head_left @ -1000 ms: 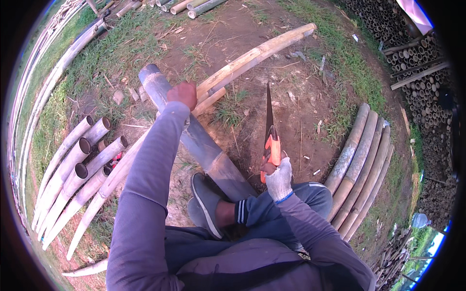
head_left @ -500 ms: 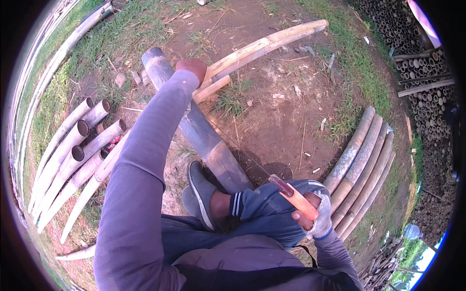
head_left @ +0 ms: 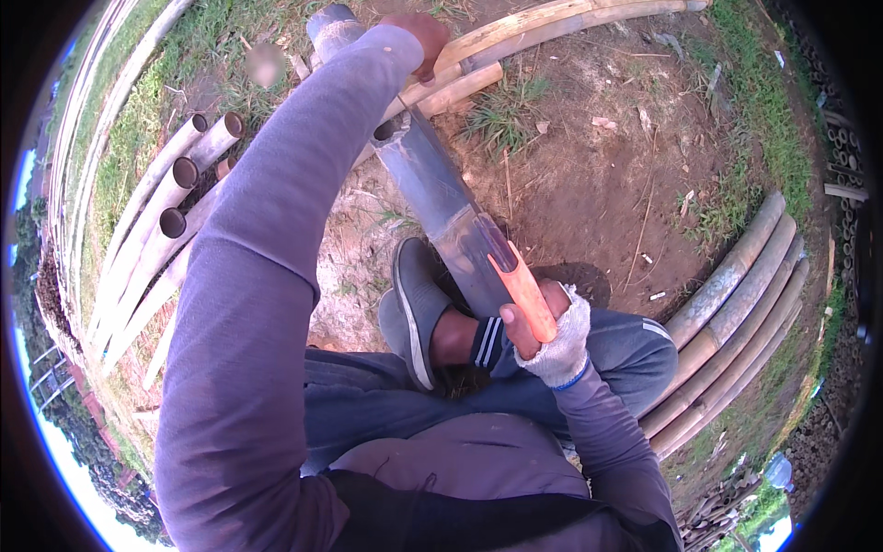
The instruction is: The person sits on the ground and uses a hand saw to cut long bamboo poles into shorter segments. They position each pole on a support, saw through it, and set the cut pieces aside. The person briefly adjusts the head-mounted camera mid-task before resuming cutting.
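Gritty brown earth (head_left: 589,166) spreads out here, flecked with pale chips, ragged grass (head_left: 777,138) at its edge. The hands are well apart. The right hand (head_left: 563,344), in a fuzzy white knit glove (head_left: 567,364) with bare fingers, is wrapped round the smooth orange handle of a saw (head_left: 526,293). It points up along the thick grey bamboo pole (head_left: 418,175); whether its blade touches, I can't tell. Up top, the bare left hand (head_left: 423,41) curls beside pale, straw-coloured bamboo lengths (head_left: 561,26); what it grips, I can't make out. The grey pole slants down past a rubbery-looking grey shoe (head_left: 416,299), ringed at a joint, a dark hollow showing near the purple sleeve (head_left: 303,166). Left, round-mouthed bamboo tubes (head_left: 158,207) fan out; right, mottled bamboo poles (head_left: 736,290) lie side by side.
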`<action>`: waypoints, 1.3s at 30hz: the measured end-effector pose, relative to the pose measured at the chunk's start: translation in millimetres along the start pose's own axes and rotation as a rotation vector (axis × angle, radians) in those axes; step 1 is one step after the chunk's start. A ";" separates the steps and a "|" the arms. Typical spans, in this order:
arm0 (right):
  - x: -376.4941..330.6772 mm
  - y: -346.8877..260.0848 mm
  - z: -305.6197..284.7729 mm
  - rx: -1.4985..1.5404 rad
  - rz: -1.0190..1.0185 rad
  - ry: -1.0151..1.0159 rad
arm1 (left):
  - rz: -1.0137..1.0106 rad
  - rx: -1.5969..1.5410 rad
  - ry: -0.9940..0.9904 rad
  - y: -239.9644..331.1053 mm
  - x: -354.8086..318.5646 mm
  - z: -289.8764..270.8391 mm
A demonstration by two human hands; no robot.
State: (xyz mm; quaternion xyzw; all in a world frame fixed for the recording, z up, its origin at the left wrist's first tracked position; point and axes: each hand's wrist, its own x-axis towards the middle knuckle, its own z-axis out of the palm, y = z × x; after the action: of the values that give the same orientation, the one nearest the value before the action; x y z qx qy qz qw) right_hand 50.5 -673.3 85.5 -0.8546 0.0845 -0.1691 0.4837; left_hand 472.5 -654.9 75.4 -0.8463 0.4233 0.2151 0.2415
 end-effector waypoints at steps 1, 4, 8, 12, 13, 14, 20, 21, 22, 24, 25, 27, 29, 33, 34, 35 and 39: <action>-2.3 1.7 3.0 -0.009 -0.009 0.000 | -0.002 -0.011 0.004 -1.9 5.4 3.9; -3.0 1.8 10.0 -0.033 -0.011 0.010 | 0.067 0.069 0.056 -14.5 26.7 25.3; -8.3 5.1 15.7 -0.077 -0.055 0.046 | 0.147 0.085 0.042 -26.6 40.2 34.2; -0.1 9.9 28.3 -0.080 0.000 0.025 | 0.117 0.111 0.085 -22.4 36.9 34.9; 4.1 10.1 32.6 -0.074 0.025 0.025 | 0.100 0.115 0.075 -19.2 33.9 29.6; 8.2 11.4 37.9 -0.069 0.041 0.039 | 0.084 0.119 0.065 -14.8 30.5 24.7; -9.9 12.4 30.0 -0.076 -0.082 0.041 | 0.026 0.122 0.130 -6.2 16.3 23.8; -7.3 10.8 29.5 -0.048 -0.069 0.040 | 0.093 0.128 0.140 -15.9 25.0 30.2; 3.8 10.9 34.4 -0.009 -0.054 0.040 | 0.153 0.132 0.147 -34.8 36.6 44.9; 19.8 20.7 50.8 0.087 0.059 0.054 | 0.170 0.152 0.123 -29.4 37.8 44.1; 11.6 39.0 57.5 -0.096 0.033 0.067 | 0.121 0.173 0.099 -9.5 27.3 21.7; 3.5 47.2 59.4 -0.228 0.028 0.021 | 0.030 0.140 0.092 1.7 6.4 10.3; -1.0 33.9 49.0 -0.188 0.018 -0.036 | -0.033 0.016 0.136 -2.1 -3.5 17.9; 4.5 25.1 42.0 -0.033 -0.027 0.016 | -0.054 -0.027 0.114 -2.7 -11.6 14.0; 9.5 28.0 48.1 -0.001 0.012 0.024 | -0.039 -0.008 0.102 3.9 -11.8 14.4; 27.6 36.6 57.0 0.045 0.001 0.030 | -0.044 0.024 0.107 3.7 -12.0 5.8; 32.5 43.6 71.2 -0.004 -0.081 0.086 | -0.042 -0.152 0.258 14.5 -43.2 8.0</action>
State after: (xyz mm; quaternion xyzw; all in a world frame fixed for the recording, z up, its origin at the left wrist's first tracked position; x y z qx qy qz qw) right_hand 107.9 -649.1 21.1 -0.8502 0.0711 -0.2249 0.4706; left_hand 435.6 -631.4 90.4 -0.8914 0.4155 0.1309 0.1250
